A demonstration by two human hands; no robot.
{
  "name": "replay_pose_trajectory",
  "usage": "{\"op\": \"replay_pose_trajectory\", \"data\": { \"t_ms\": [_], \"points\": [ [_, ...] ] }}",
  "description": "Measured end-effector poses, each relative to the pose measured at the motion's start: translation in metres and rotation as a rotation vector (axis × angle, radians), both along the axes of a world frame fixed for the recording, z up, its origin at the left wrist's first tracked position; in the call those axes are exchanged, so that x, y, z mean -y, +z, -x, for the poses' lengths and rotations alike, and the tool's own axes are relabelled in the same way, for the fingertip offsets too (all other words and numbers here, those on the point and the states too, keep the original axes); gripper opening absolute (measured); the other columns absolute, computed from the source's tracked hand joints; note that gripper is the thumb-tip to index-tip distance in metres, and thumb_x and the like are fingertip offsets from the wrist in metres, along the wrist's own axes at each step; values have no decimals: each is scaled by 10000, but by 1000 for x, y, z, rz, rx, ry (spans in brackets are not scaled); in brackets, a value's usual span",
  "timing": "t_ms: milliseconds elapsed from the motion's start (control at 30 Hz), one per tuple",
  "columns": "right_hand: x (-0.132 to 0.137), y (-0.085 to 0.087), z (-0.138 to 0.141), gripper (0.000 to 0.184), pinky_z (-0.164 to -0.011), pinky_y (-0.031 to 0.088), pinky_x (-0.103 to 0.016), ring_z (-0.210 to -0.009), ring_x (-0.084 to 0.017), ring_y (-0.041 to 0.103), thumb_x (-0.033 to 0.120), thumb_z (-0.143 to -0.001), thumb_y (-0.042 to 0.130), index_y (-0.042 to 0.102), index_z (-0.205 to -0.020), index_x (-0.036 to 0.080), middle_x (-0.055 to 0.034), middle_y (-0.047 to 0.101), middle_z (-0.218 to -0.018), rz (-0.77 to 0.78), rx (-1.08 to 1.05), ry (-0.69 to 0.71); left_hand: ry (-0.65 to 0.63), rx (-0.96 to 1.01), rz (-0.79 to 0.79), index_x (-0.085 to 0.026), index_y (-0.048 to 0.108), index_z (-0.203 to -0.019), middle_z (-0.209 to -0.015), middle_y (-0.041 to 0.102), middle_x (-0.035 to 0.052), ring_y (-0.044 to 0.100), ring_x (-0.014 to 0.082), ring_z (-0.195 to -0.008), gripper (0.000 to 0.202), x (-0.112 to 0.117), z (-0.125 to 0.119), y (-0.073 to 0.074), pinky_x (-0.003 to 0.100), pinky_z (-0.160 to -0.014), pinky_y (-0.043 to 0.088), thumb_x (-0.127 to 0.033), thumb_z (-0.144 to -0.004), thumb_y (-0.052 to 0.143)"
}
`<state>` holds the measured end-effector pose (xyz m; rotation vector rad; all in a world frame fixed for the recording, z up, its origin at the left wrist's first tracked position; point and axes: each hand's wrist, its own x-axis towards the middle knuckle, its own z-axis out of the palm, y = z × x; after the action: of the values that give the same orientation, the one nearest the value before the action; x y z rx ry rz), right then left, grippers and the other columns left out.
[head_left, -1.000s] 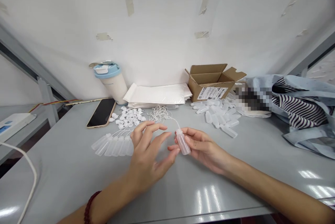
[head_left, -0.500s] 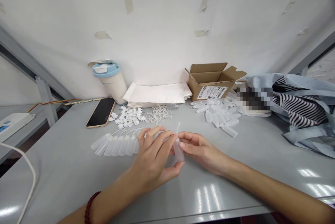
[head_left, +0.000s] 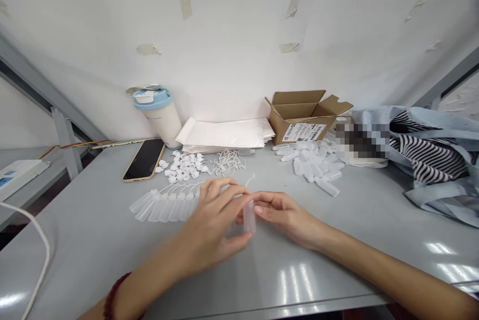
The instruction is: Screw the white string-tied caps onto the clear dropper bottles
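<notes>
A small translucent plastic bottle [head_left: 249, 219] stands nearly upright between my hands, with a thin cord [head_left: 250, 179] sticking up above its neck. My left hand [head_left: 215, 223] curls around it, thumb at the base and fingers over the top. From the other side, the thumb and fingers of my right hand [head_left: 286, 214] pinch the bottle near its neck. Its top is hidden by my fingers. To the left lies a fanned row of similar bottles [head_left: 164, 206] with looped cords, partly covered by my left hand.
White caps [head_left: 184, 166] and a tangle of cords [head_left: 227, 162] lie beyond my hands. Loose bottles [head_left: 314, 163] are piled at right, before an open cardboard box [head_left: 277, 128]. A phone [head_left: 144, 160], a tumbler [head_left: 162, 120], white packets [head_left: 224, 134] and a cloth bag [head_left: 441, 150] sit around.
My left hand and the bottle have shifted slightly left, and the bottle has turned more upright. The cord above it now slants differently. My right hand stays almost in place.
</notes>
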<state>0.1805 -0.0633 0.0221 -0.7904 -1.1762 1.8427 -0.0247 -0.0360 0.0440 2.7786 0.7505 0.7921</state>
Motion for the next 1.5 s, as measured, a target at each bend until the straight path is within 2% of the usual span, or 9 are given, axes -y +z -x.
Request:
{"op": "replay_pose_trajectory", "data": {
  "t_ms": [100,233,433,800,933,1033,1233,1333,1500],
  "points": [
    [-1,2,-2,367,-983,415,-409,-1031,-227,658,321,-813,690,604,-1145,192,-92,679,-1129,9,82,-76,47,-87,128,-240,507,-1203,-1185,593,50,404,268,-1183,433,-14,20,10,446,-996,342,-269,-803,668],
    [-3,7,-7,409,-1003,388,-472,-1026,-260,664,365,-801,694,583,-1158,200,-108,668,-1154,-15,136,-149,107,-194,157,-238,551,-1144,-1162,608,45,418,283,-1168,388,-28,36,10,467,-976,367,-284,-778,672],
    [-6,15,-13,345,-985,404,-460,-942,-247,693,393,-800,687,621,-1074,195,-98,692,-1088,-33,188,-266,126,-303,139,-234,554,-1134,-1161,603,41,414,301,-1159,390,-25,31,4,512,-969,359,-169,-761,647],
    [-16,18,-26,352,-930,445,-449,-920,-247,695,413,-822,635,577,-1104,211,-84,680,-1099,-142,387,-412,145,-373,106,-222,559,-1087,-1083,613,52,449,297,-1125,354,-26,34,1,552,-978,316,-128,-746,578],
    [-23,17,-35,333,-823,500,-424,-936,-253,675,393,-846,575,558,-1126,213,-98,674,-1107,-334,653,-507,115,-326,125,-218,555,-1089,-1171,582,67,429,291,-1166,301,-27,32,3,519,-990,327,-221,-791,605],
    [-31,13,-48,293,-732,520,-388,-956,-263,654,340,-864,527,568,-1123,210,-104,686,-1076,-547,937,-553,163,-223,127,-196,557,-1103,-1214,557,96,404,280,-1201,235,-33,29,1,501,-985,340,-285,-893,500],
    [-45,3,-75,262,-849,483,-454,-1010,-298,616,203,-891,436,614,-1079,161,-144,683,-1050,-960,1375,-458,345,-103,198,-202,580,-1125,-1248,550,83,364,266,-1226,378,-51,27,-14,552,-1011,285,-306,-998,239],
    [-48,0,-84,286,-835,477,-456,-1024,-317,591,135,-880,432,629,-1088,145,-158,672,-1072,-982,1558,-357,350,-125,228,-209,611,-1090,-1256,557,72,342,282,-1249,425,-53,24,-19,571,-1009,280,-343,-1001,218],
    [-49,1,-87,319,-775,471,-426,-1000,-326,581,45,-850,443,647,-1077,137,-166,666,-1058,-881,1847,-248,332,-173,231,-187,591,-1158,-1271,558,78,308,298,-1283,443,-48,15,-20,584,-1017,255,-355,-1000,212]
  ]
}}
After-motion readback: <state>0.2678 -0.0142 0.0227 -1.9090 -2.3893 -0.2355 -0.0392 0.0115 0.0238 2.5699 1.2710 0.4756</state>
